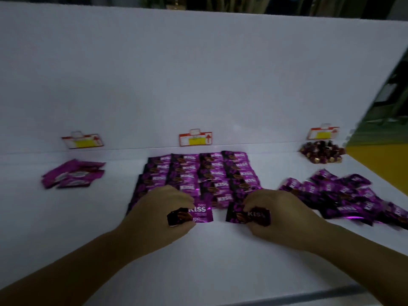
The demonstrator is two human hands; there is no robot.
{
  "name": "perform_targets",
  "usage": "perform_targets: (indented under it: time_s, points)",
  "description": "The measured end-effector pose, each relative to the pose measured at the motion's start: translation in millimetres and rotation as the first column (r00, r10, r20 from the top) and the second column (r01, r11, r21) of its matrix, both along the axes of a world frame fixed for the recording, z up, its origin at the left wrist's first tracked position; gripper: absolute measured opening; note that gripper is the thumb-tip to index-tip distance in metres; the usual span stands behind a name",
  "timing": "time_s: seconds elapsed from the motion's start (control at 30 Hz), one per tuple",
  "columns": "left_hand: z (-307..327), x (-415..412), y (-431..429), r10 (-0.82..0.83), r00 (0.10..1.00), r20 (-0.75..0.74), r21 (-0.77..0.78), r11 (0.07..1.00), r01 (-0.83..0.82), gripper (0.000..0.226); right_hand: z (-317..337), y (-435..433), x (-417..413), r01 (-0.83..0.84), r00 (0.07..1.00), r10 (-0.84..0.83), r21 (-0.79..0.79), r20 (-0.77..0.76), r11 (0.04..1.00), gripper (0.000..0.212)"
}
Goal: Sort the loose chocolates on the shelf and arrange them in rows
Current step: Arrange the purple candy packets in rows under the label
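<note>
Fingers of left hand [161, 212] pinch one purple packet [199, 214]; right hand [280, 214] pinches another packet [248, 215].

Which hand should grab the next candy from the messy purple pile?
Probably the right hand. The messy pile lies right beside it; the left hand is farther off, over the neat rows. Each hand pinches a candy now, the right packet and the left packet, so those go down first.
</note>
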State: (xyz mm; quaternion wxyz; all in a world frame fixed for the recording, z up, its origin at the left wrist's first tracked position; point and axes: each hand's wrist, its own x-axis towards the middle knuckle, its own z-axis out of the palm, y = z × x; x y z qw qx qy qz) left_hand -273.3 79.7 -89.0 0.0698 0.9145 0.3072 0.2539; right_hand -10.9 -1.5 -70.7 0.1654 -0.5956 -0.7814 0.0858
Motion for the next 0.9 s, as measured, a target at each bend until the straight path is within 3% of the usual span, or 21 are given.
perform_targets:
  time_s: [0.23,0.53,0.73,0.9]
  points:
    - [-8.4,-73.3,0.7,0.136,0.981,-0.135,0.003,0.991,-0.137,0.04,-5.6,36.0,-60.1,-0.247,0.969,0.247,0.02,0.011,0.969,0.024]
    - [-16.5,-98.1,10.8,0.145,0.98,-0.135,0.032,0.989,-0.141,0.041,-9.5,50.4,-83.7,-0.297,0.953,0.3,0.073,-0.039,0.952,0.028]
    - [-29.5,-97.5,11.1,0.109,0.991,-0.077,0.007,0.994,-0.109,0.06,-16.7,53.4,-98.6,-0.317,0.948,0.317,0.047,0.009,0.947,0.027]
    - [-31.6,-96.8,13.4,0.089,0.995,-0.048,0.03,0.996,-0.088,0.042,-19.2,53.0,-104.3,-0.366,0.928,0.358,0.076,0.102,0.928,0.03]
